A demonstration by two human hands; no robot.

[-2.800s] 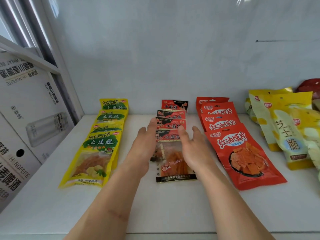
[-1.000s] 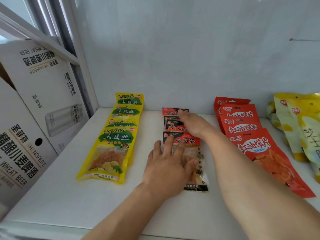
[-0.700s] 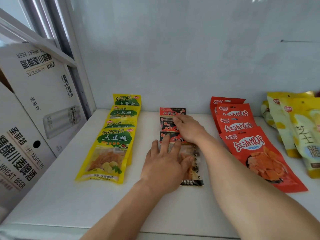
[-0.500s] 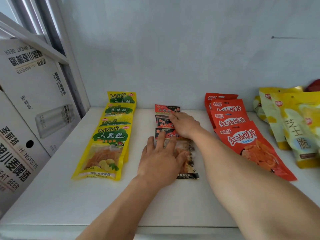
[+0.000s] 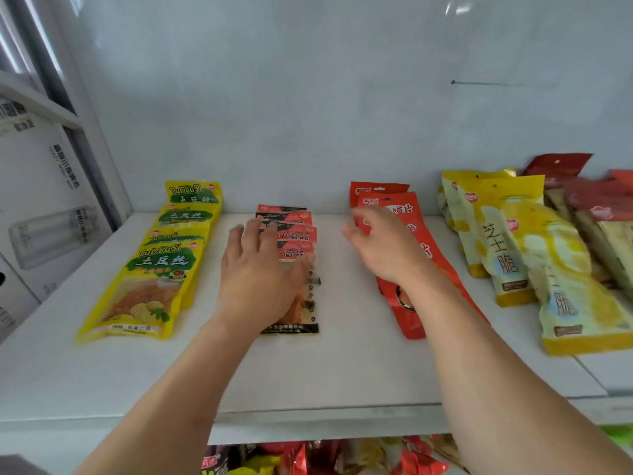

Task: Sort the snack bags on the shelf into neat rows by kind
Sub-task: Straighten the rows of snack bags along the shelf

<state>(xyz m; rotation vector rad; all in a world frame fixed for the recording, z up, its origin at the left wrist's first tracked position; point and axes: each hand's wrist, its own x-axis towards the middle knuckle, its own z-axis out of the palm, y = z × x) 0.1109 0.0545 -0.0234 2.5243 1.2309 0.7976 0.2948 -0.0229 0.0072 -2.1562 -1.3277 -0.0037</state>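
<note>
White shelf (image 5: 342, 378) set against a pale grey-blue wall (image 5: 308, 97) bearing a dark horizontal scratch (image 5: 486, 83) and a bright reflection (image 5: 457, 9). Metal frame (image 5: 85, 132) and printed cartons (image 5: 37, 186) at left.

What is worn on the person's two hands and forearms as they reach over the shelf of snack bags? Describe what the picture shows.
Nothing is worn: the left hand and right hand are bare, with no gloves, rings, watch or bracelets visible. Both forearms are bare too, with no sleeve showing down to the frame's lower edge.
</note>
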